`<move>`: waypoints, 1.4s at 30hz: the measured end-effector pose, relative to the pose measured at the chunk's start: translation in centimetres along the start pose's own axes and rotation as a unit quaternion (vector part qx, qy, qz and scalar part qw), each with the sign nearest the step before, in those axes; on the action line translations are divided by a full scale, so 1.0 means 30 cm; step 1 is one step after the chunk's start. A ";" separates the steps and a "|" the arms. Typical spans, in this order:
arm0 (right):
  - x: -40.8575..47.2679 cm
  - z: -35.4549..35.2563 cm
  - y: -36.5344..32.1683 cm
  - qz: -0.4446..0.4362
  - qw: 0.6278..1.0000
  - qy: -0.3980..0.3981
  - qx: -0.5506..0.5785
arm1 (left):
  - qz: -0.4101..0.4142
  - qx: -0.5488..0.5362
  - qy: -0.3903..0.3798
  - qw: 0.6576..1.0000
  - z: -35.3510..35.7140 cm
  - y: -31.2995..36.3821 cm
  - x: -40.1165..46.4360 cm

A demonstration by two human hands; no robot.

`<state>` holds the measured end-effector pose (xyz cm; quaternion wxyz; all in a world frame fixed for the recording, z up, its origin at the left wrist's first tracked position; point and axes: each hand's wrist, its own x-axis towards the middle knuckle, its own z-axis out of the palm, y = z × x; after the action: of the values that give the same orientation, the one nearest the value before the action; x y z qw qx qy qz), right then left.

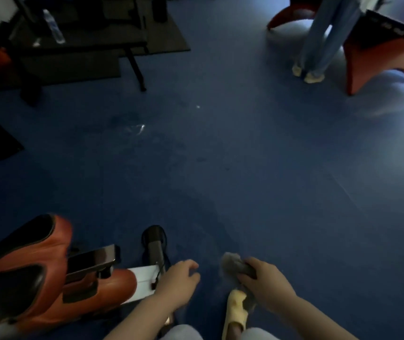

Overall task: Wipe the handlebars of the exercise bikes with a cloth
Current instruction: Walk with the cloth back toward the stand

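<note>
My right hand point(264, 282) is closed around a grey cloth point(234, 262) low in the frame, over the blue floor. My left hand point(179, 280) hovers beside it with fingers loosely curled and nothing in it, just right of a dark handle end point(154, 244) of the orange exercise bike point(56, 273) at the bottom left. The hand is close to the handle but apart from it. A second orange machine point(377, 52) stands at the top right.
A person in blue trousers point(323, 38) stands by the top-right machine. A dark bench and frame with a plastic bottle point(54, 25) fill the top left. My yellow slipper point(235, 312) is below the cloth. Blue floor point(220, 155) spans the middle.
</note>
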<state>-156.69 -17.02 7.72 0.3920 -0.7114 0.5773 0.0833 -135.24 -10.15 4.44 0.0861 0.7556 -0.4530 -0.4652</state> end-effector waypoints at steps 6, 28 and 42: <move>0.225 -0.247 -0.037 -0.048 0.997 -0.011 -0.051 | -0.006 -0.087 0.032 0.996 -0.033 0.214 0.135; 1.138 -0.360 -1.099 -0.255 0.940 -0.176 -0.141 | -0.174 -0.250 0.241 0.921 -0.891 -0.072 0.617; 1.722 -0.377 -1.880 -0.430 0.815 -0.286 -0.264 | -0.270 -0.383 0.379 0.798 -1.349 -0.206 0.915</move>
<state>-93.96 -62.00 11.92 0.3326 -0.9076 0.0302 0.2543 -95.60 -39.38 6.21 0.4045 0.8683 0.0532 -0.2821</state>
